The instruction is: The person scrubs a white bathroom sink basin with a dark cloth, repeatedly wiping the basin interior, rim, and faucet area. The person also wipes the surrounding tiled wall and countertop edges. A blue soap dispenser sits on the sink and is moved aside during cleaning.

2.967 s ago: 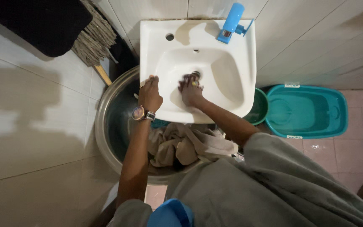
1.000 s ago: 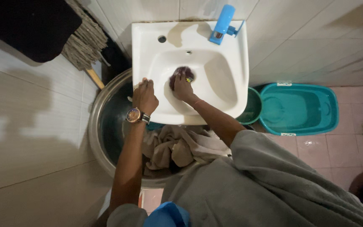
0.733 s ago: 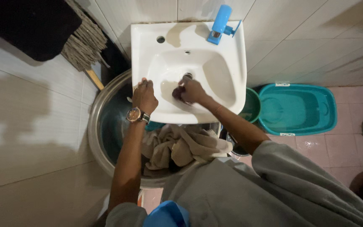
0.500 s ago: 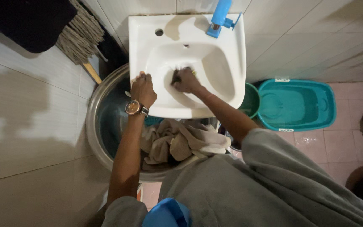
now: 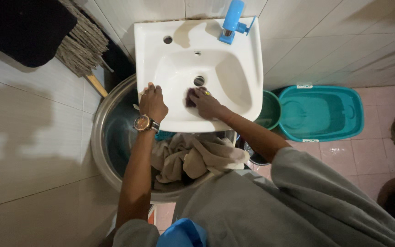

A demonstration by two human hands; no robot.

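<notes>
A white wall basin [image 5: 243, 87] with a blue tap [image 5: 231, 17] fills the upper middle of the view. My right hand [image 5: 206, 104] presses a dark purple scrubber [image 5: 191, 97] against the bowl's near slope, just below the drain hole [image 5: 199, 81]. My left hand [image 5: 152, 102], with a wristwatch [image 5: 142, 123] on it, grips the basin's left front rim.
Under the basin stands a large steel tub [image 5: 101, 146] holding beige wet cloth [image 5: 193, 158]. A green bucket [image 5: 270, 110] and a teal plastic tub [image 5: 321, 114] sit on the pink floor tiles at right. A mop head [image 5: 81, 45] leans against the left wall.
My right hand has rubbed the scrubber around the bowl, from over the drain down to the near slope. My left hand has stayed on the rim. The view has shifted slightly.
</notes>
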